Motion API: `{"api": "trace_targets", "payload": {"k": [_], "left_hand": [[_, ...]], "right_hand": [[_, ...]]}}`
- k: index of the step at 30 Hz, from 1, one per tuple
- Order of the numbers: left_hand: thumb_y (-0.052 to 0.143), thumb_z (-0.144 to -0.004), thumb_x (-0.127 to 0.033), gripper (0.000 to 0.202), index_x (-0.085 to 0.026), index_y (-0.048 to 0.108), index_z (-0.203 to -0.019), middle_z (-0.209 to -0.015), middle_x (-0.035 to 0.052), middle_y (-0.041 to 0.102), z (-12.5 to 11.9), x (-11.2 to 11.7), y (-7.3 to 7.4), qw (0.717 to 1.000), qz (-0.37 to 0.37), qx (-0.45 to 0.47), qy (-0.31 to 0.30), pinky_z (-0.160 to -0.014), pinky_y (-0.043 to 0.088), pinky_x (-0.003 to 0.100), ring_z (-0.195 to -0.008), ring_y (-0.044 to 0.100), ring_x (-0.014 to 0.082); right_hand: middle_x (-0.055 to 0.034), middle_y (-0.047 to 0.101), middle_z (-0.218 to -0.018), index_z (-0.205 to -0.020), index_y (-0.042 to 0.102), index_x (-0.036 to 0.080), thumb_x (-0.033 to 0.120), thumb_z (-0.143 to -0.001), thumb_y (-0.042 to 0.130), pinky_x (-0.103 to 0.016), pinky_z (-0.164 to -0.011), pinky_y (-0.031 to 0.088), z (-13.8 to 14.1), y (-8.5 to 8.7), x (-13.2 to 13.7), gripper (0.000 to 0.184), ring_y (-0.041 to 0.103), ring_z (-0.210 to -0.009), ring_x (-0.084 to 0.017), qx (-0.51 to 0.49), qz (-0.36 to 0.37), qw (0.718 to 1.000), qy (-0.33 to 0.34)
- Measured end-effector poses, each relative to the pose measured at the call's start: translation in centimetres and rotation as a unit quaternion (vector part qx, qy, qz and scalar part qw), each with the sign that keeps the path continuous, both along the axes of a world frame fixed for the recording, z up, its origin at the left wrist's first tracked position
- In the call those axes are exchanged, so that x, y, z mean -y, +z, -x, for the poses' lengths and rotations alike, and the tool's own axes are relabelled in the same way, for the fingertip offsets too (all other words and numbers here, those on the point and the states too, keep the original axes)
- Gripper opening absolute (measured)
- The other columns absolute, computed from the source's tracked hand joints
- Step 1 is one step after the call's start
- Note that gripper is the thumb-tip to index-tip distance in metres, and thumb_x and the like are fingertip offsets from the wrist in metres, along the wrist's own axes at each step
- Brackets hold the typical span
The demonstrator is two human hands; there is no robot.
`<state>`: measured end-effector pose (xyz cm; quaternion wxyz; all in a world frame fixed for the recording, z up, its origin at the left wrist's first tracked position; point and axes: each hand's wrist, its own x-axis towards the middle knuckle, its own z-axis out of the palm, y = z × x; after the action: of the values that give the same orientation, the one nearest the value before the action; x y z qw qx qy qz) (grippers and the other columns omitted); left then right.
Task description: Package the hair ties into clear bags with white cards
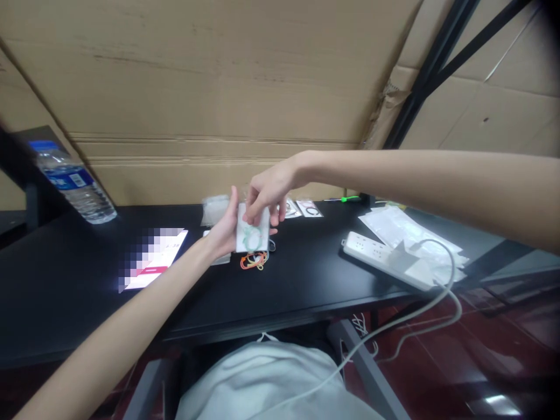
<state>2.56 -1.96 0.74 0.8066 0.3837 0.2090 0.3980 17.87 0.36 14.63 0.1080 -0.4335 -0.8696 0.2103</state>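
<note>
A white card or small packet (240,244) with a looped green cord (252,238) on its face rests in my left hand (224,233). The thumb of that hand points up along the card's left edge, and its fingers reach behind it. My right hand (275,188) comes over from the right, fingertips pinched against the upper part of the card. What exactly lies between them is hidden. Just below the card, orange and yellow cords (252,261) lie on the black table (297,274). Clear packets (214,210) are behind my left hand.
Packets with dark rings (309,209) lie beyond my right hand. At right are a white power strip (367,248) with a trailing cable and white plastic bags (394,224). A lit screen (161,256) and water bottle (76,181) are left. Cardboard (210,87) stands behind.
</note>
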Motion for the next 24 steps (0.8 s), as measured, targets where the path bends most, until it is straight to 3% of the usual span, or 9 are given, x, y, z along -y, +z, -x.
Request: {"api": "trace_targets", "payload": {"k": [3, 8, 13, 17, 20, 24], "left_hand": [[0.034, -0.097, -0.083, 0.088, -0.012, 0.073, -0.132, -0.104, 0.0213, 0.08, 0.0, 0.1, 0.1, 1.0, 0.004, -0.008, -0.008, -0.082, 0.065, 0.05, -0.088, 0.079, 0.0343], [0.031, -0.096, -0.085, 0.091, -0.012, 0.07, -0.135, -0.104, 0.0218, 0.08, -0.1, 0.2, 0.1, 1.0, -0.005, -0.012, 0.01, -0.085, 0.064, 0.053, -0.092, 0.079, 0.0357], [0.028, -0.098, -0.083, 0.09, -0.014, 0.069, -0.137, -0.102, 0.0184, 0.079, -0.2, 0.1, -0.1, 0.999, -0.014, 0.013, 0.027, -0.094, 0.061, 0.053, -0.095, 0.078, 0.0332], [0.029, -0.095, -0.087, 0.094, -0.012, 0.069, -0.136, -0.108, 0.0214, 0.079, 0.2, -0.5, -0.6, 1.0, -0.009, 0.013, 0.016, -0.097, 0.059, 0.052, -0.1, 0.077, 0.0352], [0.037, -0.093, -0.087, 0.093, -0.01, 0.07, -0.132, -0.114, 0.0248, 0.078, 0.7, -0.8, -0.9, 1.0, -0.013, -0.014, 0.002, -0.092, 0.061, 0.051, -0.103, 0.077, 0.0385], [0.059, -0.1, -0.061, 0.06, -0.01, 0.071, -0.127, -0.118, 0.0255, 0.077, 1.1, -0.3, -0.4, 0.995, -0.035, -0.094, -0.005, -0.081, 0.065, 0.047, -0.1, 0.078, 0.0373]], "right_hand": [[0.0029, 0.072, -0.063, -0.058, 0.064, 0.011, 0.04, -0.058, 0.101, -0.02, -0.073, 0.062, 0.0, -0.5, -0.5, 0.047, 0.08, -0.082, -0.019, -0.015, -0.011, 1.0, -0.012], [0.0022, 0.074, -0.067, -0.055, 0.062, 0.01, 0.04, -0.052, 0.102, -0.02, -0.071, 0.06, 0.2, 0.1, 0.3, 0.05, 0.079, -0.077, -0.018, 0.046, 0.05, 0.998, 0.009], [0.0029, 0.077, -0.076, -0.061, 0.067, 0.01, 0.04, -0.059, 0.098, -0.016, -0.067, 0.056, 0.3, 0.4, 0.4, 0.043, 0.077, -0.075, -0.013, 0.067, 0.079, 0.993, 0.059], [0.0008, 0.074, -0.073, -0.073, 0.075, 0.011, 0.036, -0.068, 0.096, -0.023, -0.07, 0.061, 0.5, 1.5, -0.6, 0.033, 0.078, -0.08, -0.019, 0.11, 0.083, 0.987, 0.078], [-0.0041, 0.073, -0.075, -0.08, 0.076, 0.01, 0.024, -0.069, 0.097, -0.031, -0.078, 0.064, 0.4, 2.7, -1.1, 0.027, 0.077, -0.094, -0.028, 0.063, 0.006, 0.996, 0.069], [-0.0113, 0.076, -0.095, -0.095, 0.076, 0.011, 0.025, -0.078, 0.091, -0.037, -0.089, 0.062, -1.0, 2.7, -0.1, 0.027, 0.073, -0.108, -0.033, -0.045, -0.146, 0.988, 0.006]]}}
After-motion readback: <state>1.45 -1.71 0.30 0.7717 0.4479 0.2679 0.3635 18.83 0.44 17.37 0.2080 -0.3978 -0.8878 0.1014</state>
